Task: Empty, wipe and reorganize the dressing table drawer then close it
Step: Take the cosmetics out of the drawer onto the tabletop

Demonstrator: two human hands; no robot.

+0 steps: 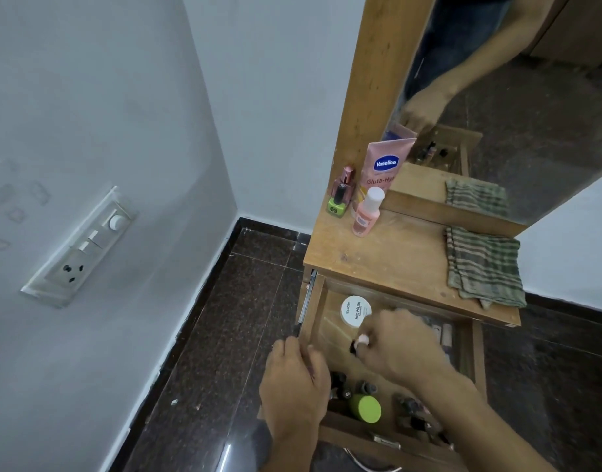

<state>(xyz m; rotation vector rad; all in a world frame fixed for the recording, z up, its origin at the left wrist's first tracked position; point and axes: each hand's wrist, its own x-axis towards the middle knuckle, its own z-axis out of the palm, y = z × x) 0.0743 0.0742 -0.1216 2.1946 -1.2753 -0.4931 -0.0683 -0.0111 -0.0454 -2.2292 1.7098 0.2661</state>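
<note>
Pinching a small bottle (drawer open), right hand hovers.

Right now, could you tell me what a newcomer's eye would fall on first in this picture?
The open drawer at lower centre, where the right hand pinches a small bottle and the left hand grips its left wall. On the tabletop behind, a pink Vaseline tube stands by the mirror, a striped cloth to its right.
</note>
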